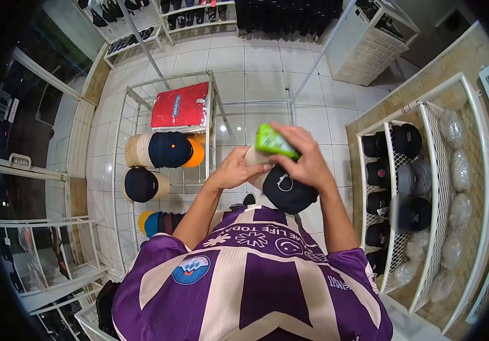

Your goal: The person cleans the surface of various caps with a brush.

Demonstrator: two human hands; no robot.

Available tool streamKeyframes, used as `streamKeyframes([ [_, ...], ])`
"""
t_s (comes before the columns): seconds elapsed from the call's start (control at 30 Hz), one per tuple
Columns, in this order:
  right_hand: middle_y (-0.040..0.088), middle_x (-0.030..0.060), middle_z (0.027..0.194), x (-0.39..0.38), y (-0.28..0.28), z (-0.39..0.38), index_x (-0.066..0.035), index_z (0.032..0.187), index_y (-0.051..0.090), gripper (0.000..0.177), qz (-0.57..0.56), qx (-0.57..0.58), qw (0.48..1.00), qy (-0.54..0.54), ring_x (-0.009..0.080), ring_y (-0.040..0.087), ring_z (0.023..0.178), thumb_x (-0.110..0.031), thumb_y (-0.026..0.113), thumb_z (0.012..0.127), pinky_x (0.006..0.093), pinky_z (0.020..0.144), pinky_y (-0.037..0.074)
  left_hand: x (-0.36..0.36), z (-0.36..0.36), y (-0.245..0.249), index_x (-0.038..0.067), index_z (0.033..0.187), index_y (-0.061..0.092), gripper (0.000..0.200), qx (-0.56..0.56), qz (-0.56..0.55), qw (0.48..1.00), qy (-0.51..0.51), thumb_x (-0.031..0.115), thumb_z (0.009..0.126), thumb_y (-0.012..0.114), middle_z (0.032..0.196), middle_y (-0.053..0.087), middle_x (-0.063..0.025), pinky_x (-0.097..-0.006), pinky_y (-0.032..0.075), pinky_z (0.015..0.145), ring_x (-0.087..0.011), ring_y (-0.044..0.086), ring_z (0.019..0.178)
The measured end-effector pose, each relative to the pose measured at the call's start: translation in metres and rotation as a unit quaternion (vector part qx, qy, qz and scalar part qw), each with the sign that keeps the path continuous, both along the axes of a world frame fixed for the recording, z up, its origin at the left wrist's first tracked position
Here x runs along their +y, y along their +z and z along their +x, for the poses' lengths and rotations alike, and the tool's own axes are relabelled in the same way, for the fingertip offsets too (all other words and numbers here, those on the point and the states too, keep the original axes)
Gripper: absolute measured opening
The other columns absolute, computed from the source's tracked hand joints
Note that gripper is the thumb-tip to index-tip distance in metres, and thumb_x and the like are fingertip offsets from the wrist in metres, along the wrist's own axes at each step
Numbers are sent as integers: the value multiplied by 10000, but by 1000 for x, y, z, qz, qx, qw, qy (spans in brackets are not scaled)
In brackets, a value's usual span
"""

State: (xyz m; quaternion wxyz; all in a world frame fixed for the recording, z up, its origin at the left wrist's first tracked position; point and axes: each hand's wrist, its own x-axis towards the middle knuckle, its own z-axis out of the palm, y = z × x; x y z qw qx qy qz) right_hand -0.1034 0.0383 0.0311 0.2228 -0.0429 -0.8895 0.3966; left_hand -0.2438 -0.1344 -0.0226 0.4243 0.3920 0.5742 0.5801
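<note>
A cap [290,192] with a black crown, pale lettering and a beige brim is held up in front of my chest. My left hand [231,169] is closed on the brim, thumb lying across it. My right hand [307,152] grips a bright green block-shaped thing [273,140] against or just over the brim; motion blurs it, so its kind and underside cannot be made out. The heel of that hand is close to the crown.
At left, a white wire rack [213,113] carries a folded red garment [180,105] in plastic, a navy cap [170,149] and a black cap [141,184]. Slanted shelves [435,170] on the right hold several caps. A metal rail frame [258,103] stands ahead on white tiles.
</note>
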Motion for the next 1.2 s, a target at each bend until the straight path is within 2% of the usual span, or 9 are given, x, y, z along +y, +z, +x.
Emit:
streamKeyframes([
  [0.17,642,188,1279,9,-9,1,-58,1372,598,598,-37,-7,996,-81,387,590,1193,-89,763,798,434,1047,447,-3,5,-5,-32,1101,723,251,-67,-26,997,-11,133,917,768,951,748,-49,-280,553,768,-102,677,843],
  [0.3,637,201,1263,-6,4,-3,-65,1376,579,600,-21,33,999,7,381,592,1188,-75,749,801,435,1030,464,-7,4,-7,-37,1068,733,229,-32,17,999,23,136,922,764,927,749,-50,-280,552,753,-103,676,818],
  [0.4,630,197,1257,31,-7,-3,-51,1386,564,586,-46,-45,992,-106,386,592,1177,-80,744,830,431,1022,463,-14,0,10,-30,1013,752,180,-34,-15,999,-3,110,903,779,886,756,-49,-283,550,732,-102,680,777],
  [0.53,620,187,1264,9,9,1,-47,1384,562,609,-9,31,994,-106,370,580,1197,-54,751,805,422,1040,447,-14,1,19,-34,1020,748,193,-17,-14,1000,-10,114,900,783,887,752,-50,-282,548,727,-100,678,778],
  [0.67,623,182,1281,-18,18,-4,-61,1387,566,620,9,30,999,31,363,582,1215,-32,750,795,422,1060,442,-13,1,1,-36,1017,745,194,-17,9,1000,15,112,898,786,884,746,-43,-283,546,721,-94,674,785],
  [0.83,632,186,1280,12,-9,6,-51,1371,569,606,-88,-13,994,-64,360,605,1199,-40,749,793,432,1053,453,-17,7,3,-35,1034,744,211,-60,-18,998,18,124,903,784,885,745,-44,-279,542,739,-95,664,798],
  [0.97,621,179,1300,-26,7,-3,-57,1342,586,614,30,19,998,46,387,574,1225,-42,746,750,449,1086,437,-9,0,-11,-38,1005,741,203,57,7,998,-5,121,890,790,869,750,-68,-290,551,755,-101,680,798],
  [1.0,621,179,1302,-23,5,-3,-57,1346,584,613,20,31,999,33,384,576,1227,-39,749,755,440,1084,441,-9,5,-2,-39,1008,735,213,79,50,994,53,126,886,789,875,752,-87,-292,553,749,-110,687,789],
  [1.2,624,186,1283,19,-15,5,-43,1359,560,580,-71,12,993,-96,377,597,1208,-18,728,804,422,1052,465,-11,3,13,-41,984,733,184,12,-1,1000,15,130,919,759,829,745,-58,-282,550,691,-113,686,746],
])
